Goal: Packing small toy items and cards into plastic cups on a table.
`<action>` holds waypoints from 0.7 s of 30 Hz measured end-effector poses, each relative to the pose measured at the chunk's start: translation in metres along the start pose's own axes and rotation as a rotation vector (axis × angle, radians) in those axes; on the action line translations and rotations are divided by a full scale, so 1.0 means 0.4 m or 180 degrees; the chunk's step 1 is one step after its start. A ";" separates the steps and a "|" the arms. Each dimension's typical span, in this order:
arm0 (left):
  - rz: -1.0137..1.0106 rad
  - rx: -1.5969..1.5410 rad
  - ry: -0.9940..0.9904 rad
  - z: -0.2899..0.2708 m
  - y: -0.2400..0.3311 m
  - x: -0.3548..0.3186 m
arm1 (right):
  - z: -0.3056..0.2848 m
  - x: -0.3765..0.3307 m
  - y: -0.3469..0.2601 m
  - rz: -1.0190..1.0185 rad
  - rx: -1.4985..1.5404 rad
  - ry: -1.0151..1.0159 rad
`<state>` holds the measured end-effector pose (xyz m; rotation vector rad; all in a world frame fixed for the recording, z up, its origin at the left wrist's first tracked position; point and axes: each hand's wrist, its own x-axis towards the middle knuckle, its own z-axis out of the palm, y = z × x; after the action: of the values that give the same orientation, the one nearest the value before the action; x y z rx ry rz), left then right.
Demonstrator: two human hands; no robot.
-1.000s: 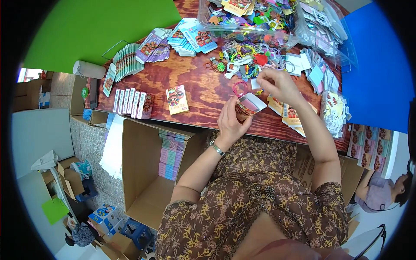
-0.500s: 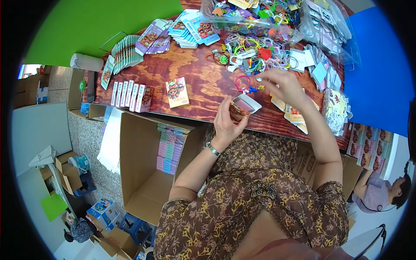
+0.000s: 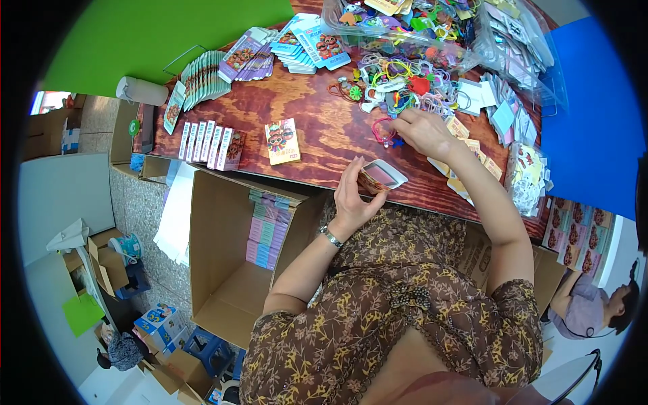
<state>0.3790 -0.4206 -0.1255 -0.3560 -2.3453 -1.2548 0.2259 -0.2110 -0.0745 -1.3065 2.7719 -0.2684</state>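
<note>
— What do we have in hand? A small open pink-and-white cardboard packet, gripped by our left hand above the near edge of the dark red wooden counter.

— And our right hand? Fingers curled, pinching at a pink plastic loop beside the heap of coloured plastic rings and charms.

— Around us? One printed card packet lies alone to the left; an open brown cardboard box holding stacked packets stands below the counter.
</note>
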 end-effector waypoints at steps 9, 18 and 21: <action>-0.0087 -0.0001 -0.0007 0.001 0.003 0.000 | 0.034 0.043 -0.030 -0.0237 0.0074 -0.0240; -0.0536 0.0002 0.0088 0.007 0.016 0.025 | -0.144 0.049 -0.005 0.0071 0.1933 0.0139; -0.0674 0.0178 0.0140 0.023 0.021 0.055 | -0.215 0.026 -0.024 0.0294 0.2941 -0.0178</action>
<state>0.3610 -0.4081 -0.1129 -0.0618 -2.4245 -1.2738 0.2151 -0.2140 0.0118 -0.8919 2.1389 -1.2718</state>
